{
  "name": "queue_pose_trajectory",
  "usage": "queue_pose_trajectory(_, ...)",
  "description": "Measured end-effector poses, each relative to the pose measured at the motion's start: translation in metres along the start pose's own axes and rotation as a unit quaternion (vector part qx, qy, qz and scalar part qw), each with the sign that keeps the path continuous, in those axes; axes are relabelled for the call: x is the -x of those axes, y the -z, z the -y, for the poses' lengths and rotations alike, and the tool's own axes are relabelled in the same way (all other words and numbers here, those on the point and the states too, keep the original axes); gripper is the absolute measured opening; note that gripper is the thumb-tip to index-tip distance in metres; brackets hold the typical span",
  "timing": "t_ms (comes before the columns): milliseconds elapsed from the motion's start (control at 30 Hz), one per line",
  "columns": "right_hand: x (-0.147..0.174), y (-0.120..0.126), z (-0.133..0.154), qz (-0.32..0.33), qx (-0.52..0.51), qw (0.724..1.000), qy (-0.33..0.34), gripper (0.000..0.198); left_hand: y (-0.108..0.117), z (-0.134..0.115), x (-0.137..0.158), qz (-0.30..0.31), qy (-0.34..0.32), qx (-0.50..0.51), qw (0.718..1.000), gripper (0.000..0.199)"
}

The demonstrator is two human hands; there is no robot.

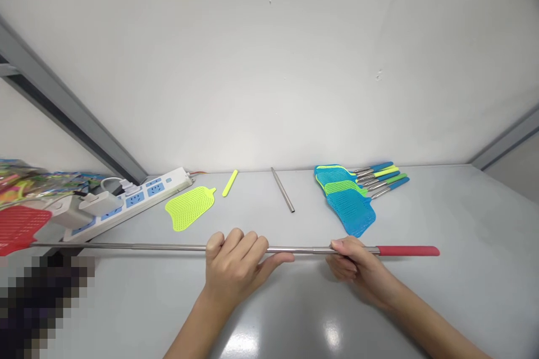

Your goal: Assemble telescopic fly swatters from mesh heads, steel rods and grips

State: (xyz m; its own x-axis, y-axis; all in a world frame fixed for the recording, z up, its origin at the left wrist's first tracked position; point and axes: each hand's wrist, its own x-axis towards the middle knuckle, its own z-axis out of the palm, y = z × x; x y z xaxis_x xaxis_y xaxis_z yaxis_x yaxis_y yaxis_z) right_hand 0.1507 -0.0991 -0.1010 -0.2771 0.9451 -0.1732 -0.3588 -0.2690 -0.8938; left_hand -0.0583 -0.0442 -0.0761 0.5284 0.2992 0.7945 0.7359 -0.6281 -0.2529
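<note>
A telescopic fly swatter (168, 247) stretches sideways above the table, its metal rod drawn out long. Its red perforated head is at the far left, partly cut off by the frame edge, and its red handle points right. My left hand (238, 266) wraps over the middle of the rod, thumb lying along it. Closer to the handle, my right hand (357, 269) grips the rod between thumb and curled fingers. Behind them lie a yellow swatter head (190, 210), a yellow handle (230, 183) and a bare metal rod (283, 190), all separate.
Several blue, green and yellow fly swatters (351, 213) are stacked at the back right. A white power strip (143, 202) with plugged-in adapters runs along the left, beside plastic-wrapped items (37, 182). A white wall (269, 67) closes off the grey table's (463, 224) back. A pixelated patch covers the lower left.
</note>
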Motion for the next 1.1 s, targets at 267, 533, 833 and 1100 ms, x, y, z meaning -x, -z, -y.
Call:
queue_pose_trajectory(267,0.001,0.008,0.004,-0.012,0.007,1.000,0.013,0.044,0.003,0.009,0.001,-0.013,-0.010,-0.016,1.000,0.041)
queue_pose_trajectory(533,0.001,0.021,0.006,-0.033,0.021,0.999,0.034,0.044,0.004,0.022,0.005,-0.013,-0.001,-0.023,1.000,0.041)
queue_pose_trajectory(833,-0.002,0.024,0.006,-0.026,0.028,0.999,0.033,0.043,0.004,0.027,0.004,-0.013,-0.021,-0.034,0.999,0.041)
queue_pose_trajectory(1100,-0.002,0.031,0.006,-0.029,0.045,0.997,0.054,0.042,0.005,0.026,0.003,-0.020,-0.024,-0.029,0.999,0.041)
